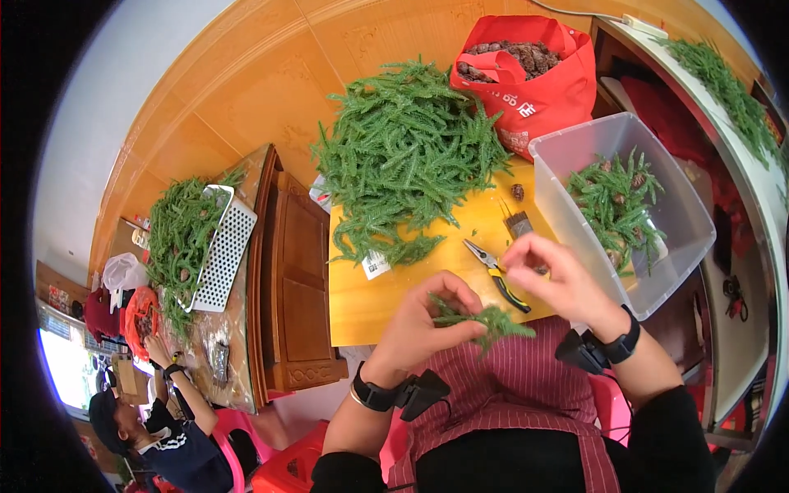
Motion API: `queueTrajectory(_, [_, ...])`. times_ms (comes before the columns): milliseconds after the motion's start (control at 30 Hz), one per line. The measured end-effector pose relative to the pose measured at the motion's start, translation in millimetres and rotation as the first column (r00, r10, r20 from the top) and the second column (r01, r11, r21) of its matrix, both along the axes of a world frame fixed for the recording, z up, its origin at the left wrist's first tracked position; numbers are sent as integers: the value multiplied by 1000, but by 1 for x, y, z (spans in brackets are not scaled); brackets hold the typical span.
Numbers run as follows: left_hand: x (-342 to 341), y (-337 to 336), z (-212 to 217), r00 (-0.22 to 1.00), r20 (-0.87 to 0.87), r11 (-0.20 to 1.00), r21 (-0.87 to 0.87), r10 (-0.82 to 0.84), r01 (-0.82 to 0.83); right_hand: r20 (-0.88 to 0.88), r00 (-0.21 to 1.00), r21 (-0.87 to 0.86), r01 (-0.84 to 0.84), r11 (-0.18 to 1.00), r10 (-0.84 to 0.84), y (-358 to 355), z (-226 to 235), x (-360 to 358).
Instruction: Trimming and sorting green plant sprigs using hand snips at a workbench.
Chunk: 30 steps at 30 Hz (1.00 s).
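Observation:
My left hand (436,316) is closed round a small green artificial pine sprig (498,325), low over the near edge of the yellow table. Just to the right, my right hand (555,275) is raised with its fingers curled toward the thumb; anything thin between them is too small to make out. Long-nose pliers (498,275) with yellow and black handles lie on the table between the hands. Beyond the right hand is a bundle of thin brown stems (518,224), partly covered by it. A single pine cone (517,191) lies farther back.
A big heap of pine sprigs (411,148) covers the table's far side. To the right stands a clear plastic bin (678,246) holding sprigs with cones. Behind it is a red bag (534,107) of cones. At far left, a co-worker (177,435) sits beside a white perforated basket (226,255).

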<state>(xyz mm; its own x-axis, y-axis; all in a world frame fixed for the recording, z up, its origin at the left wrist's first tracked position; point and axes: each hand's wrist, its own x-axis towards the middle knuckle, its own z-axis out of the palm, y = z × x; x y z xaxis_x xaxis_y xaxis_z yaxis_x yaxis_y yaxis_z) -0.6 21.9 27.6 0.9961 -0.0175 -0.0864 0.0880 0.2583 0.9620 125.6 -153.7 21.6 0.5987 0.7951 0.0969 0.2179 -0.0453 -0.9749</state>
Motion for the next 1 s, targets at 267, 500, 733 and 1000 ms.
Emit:
queueTrajectory(267, [3,-1,7,924,331,939,214,189,-268,736,673,-443,397,804,74,-5,-66,-10])
queueTrajectory(500, [4,0,9,798,531,752,392,285,-530,802,597,-379,470,797,29,-5,-70,-10])
queueTrajectory(733, [5,-1,17,691,675,579,465,258,-670,820,569,-360,421,833,67,1,-73,-12])
queueTrajectory(1000, [4,6,12,646,695,537,431,316,-725,351,915,-140,259,956,-197,-23,-62,1])
